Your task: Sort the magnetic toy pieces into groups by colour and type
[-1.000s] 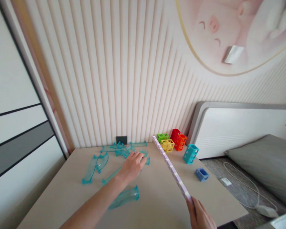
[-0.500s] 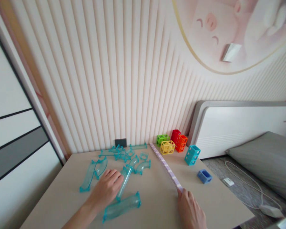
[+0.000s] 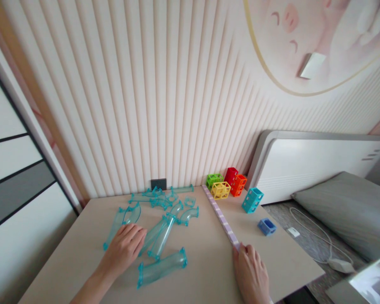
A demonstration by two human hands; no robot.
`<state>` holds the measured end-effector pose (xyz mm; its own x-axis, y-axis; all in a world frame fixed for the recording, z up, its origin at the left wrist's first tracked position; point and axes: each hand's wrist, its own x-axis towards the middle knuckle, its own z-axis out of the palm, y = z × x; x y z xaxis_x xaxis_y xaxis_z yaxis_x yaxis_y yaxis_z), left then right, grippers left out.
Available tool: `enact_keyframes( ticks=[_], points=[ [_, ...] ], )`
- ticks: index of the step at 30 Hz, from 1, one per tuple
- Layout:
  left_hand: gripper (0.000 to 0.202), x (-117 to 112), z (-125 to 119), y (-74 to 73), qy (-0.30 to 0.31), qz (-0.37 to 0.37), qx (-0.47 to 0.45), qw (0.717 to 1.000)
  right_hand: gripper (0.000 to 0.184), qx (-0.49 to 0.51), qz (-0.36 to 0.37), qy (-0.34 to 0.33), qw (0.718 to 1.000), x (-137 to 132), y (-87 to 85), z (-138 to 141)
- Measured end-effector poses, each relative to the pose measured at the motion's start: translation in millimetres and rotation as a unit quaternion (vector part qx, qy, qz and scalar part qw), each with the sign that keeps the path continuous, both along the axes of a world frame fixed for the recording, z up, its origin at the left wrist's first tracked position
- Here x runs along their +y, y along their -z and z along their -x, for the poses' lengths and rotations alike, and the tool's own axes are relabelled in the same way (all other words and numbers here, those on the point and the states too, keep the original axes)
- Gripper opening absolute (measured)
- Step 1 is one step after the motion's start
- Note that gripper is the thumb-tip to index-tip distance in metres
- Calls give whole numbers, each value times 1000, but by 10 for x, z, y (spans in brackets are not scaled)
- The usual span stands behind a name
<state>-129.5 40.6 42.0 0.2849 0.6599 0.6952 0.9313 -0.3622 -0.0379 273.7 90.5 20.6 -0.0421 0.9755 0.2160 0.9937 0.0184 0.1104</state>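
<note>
My left hand (image 3: 126, 245) is over the left part of the table with its fingers curled. Whatever they hold, if anything, is hidden. Beside its fingertips lies a flat translucent teal track piece (image 3: 154, 234), next to a clear teal tube (image 3: 163, 237). Nearer me is another teal tube (image 3: 163, 267). A teal trough piece (image 3: 114, 226) is partly behind the hand. My right hand (image 3: 251, 270) is closed around a lilac-and-white striped strip (image 3: 222, 218), which runs back towards the wall. A bit of it shows below the hand.
Several teal track pieces (image 3: 158, 198) lie at the back left. Right of the strip stand green (image 3: 214, 180), yellow (image 3: 221, 191), red (image 3: 231, 175), orange (image 3: 238, 185), teal (image 3: 252, 200) and blue (image 3: 267, 226) lattice blocks. A bed with a grey pillow (image 3: 338, 207) is right of the table (image 3: 205, 270).
My left hand has moved left, off the teal pieces, uncovering more of the flat piece and the tube. The right hand keeps its grip on the strip. The view has shifted slightly.
</note>
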Motion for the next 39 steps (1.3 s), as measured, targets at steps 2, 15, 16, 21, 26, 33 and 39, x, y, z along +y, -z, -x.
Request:
enact_keyframes(
  ticks=[2,15,16,21,26,33,39],
  points=[
    [23,-8,2,-6,-3,-1,2,1000,28,6,-2,-14,1000,-2,39,13],
    [23,-57,-19,-11,-15,12,9,1000,24,42,-42,-46,997,-37,178,63],
    [23,-59,-19,-11,-15,14,10,1000,23,39,-36,-43,998,-36,170,66],
    [23,-68,-14,-13,-12,22,15,1000,26,26,-12,-36,999,-36,132,76],
    [24,-79,-14,-22,-15,27,12,999,31,17,-3,-39,999,-50,109,46],
    [25,-92,-67,73,-42,68,-13,997,39,47,-71,-103,991,137,-43,350],
    [30,-79,-122,181,-39,138,-44,989,34,165,7,-244,956,704,-278,1303]
  ],
)
